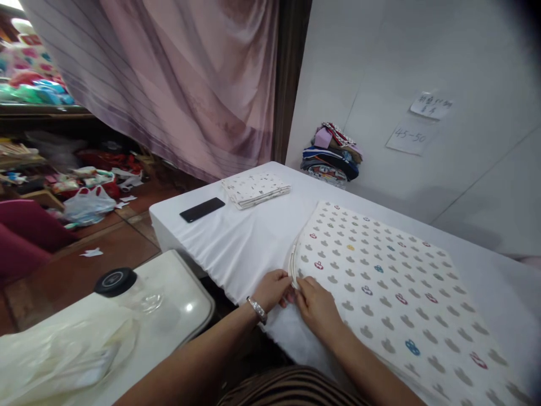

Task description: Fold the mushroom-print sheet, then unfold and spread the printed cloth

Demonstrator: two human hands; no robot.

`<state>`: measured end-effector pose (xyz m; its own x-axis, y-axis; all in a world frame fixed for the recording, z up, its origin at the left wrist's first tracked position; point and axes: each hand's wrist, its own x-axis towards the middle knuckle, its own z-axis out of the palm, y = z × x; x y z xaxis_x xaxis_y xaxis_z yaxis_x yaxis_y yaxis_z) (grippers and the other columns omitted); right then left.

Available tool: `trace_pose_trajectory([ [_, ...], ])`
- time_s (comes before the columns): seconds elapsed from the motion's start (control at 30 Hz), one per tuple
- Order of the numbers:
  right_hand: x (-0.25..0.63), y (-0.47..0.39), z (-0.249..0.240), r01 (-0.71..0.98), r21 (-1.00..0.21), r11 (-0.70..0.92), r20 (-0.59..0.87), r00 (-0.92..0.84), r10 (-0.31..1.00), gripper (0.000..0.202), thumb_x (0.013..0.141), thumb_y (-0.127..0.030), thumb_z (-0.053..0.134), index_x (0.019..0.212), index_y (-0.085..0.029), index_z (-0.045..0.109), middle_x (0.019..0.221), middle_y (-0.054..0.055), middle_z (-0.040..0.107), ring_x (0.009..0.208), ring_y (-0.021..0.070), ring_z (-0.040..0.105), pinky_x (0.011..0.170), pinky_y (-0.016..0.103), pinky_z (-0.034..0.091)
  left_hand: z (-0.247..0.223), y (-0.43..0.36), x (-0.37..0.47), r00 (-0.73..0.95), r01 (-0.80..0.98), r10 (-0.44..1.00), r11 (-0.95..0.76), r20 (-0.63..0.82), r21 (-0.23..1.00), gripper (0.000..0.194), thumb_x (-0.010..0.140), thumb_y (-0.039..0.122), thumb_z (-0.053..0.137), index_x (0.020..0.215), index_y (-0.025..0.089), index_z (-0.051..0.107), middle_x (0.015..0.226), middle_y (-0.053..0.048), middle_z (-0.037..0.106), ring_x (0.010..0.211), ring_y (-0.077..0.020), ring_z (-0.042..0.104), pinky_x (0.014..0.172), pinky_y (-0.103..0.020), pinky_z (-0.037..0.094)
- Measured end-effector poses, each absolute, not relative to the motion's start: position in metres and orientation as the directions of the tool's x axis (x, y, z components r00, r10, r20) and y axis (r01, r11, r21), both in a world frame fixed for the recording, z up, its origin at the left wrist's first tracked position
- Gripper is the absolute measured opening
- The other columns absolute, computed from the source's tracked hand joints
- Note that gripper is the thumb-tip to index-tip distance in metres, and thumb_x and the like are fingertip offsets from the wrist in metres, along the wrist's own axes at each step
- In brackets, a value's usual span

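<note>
A cream fabric sheet (376,282), printed with grey rabbit heads and a few coloured ones, lies in layers across the right part of a white-covered table (253,242). Both hands meet at its left front edge. My left hand (274,290), with a bracelet on the wrist, has its fingers closed on the layered edge. Close beside it, my right hand (319,307) pinches the same edge between thumb and fingers. The fingertips partly cover the bit of cloth they hold. Farther back on the table rests a folded patterned cloth (256,188).
A black phone (203,209) lies near the table's left edge. At left front, a white stool-like surface (169,282) carries a black round lid (115,281) and a plastic bag (63,361). Folded clothes (329,155) are stacked by the wall. A pink curtain (203,84) hangs behind.
</note>
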<state>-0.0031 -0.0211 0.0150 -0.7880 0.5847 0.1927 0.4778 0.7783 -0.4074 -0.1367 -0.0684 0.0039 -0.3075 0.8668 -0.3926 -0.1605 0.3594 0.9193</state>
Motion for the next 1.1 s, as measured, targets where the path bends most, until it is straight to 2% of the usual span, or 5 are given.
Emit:
trace_pose_trajectory([
  [0.17,0.002,-0.012,0.007,0.347,-0.612,0.711,0.265,-0.757,0.597,0.024,0.087,-0.021,0.035,0.094,-0.018,0.058,0.08,0.004,0.058,0.076,0.0156,0.054,0.068,0.026,0.041,0.005,-0.068,-0.137,-0.293,-0.173,0.863,0.376,-0.412,0.91,0.018,0.078,0.03,0.041,0.07,0.015,0.047,0.062,-0.001,0.06,0.04,-0.0104,0.055,0.033,-0.019,0.035],
  [0.4,0.004,-0.009,-0.003,0.288,-0.684,0.67,0.346,-0.681,0.646,0.027,0.088,-0.025,0.034,0.097,-0.017,0.059,0.082,0.006,0.06,0.077,0.0163,0.055,0.071,0.028,0.044,0.002,-0.068,-0.137,-0.3,-0.152,0.866,0.371,-0.4,0.916,0.019,0.079,0.029,0.038,0.068,0.016,0.045,0.059,0.001,0.058,0.04,-0.0108,0.055,0.032,-0.019,0.036],
  [0.7,0.002,-0.018,0.0,0.298,-0.57,0.766,0.354,-0.752,0.556,0.026,0.089,-0.021,0.032,0.102,-0.017,0.054,0.085,0.006,0.057,0.08,0.016,0.053,0.071,0.028,0.044,0.007,-0.069,-0.137,-0.273,-0.051,0.888,0.37,-0.369,0.928,0.019,0.079,0.027,0.036,0.068,0.016,0.047,0.057,0.001,0.058,0.041,-0.0108,0.053,0.033,-0.02,0.037],
  [0.93,-0.002,-0.021,0.003,0.371,-0.531,0.762,0.288,-0.767,0.574,0.024,0.087,-0.023,0.035,0.104,-0.019,0.052,0.09,0.006,0.055,0.084,0.017,0.053,0.074,0.029,0.043,0.016,-0.066,-0.15,-0.289,0.207,0.899,0.395,-0.329,0.895,0.026,0.078,0.033,0.039,0.06,0.016,0.048,0.051,0.002,0.053,0.04,-0.0099,0.051,0.034,-0.019,0.037],
  [1.1,-0.006,-0.026,0.004,0.434,-0.45,0.781,0.227,-0.79,0.57,0.028,0.083,-0.03,0.045,0.108,-0.019,0.05,0.094,0.007,0.054,0.087,0.0191,0.052,0.076,0.03,0.044,0.013,-0.055,-0.157,-0.309,0.216,0.891,0.407,-0.334,0.887,0.023,0.078,0.038,0.043,0.077,0.016,0.051,0.049,0.003,0.052,0.042,-0.0133,0.054,0.037,-0.021,0.04],
])
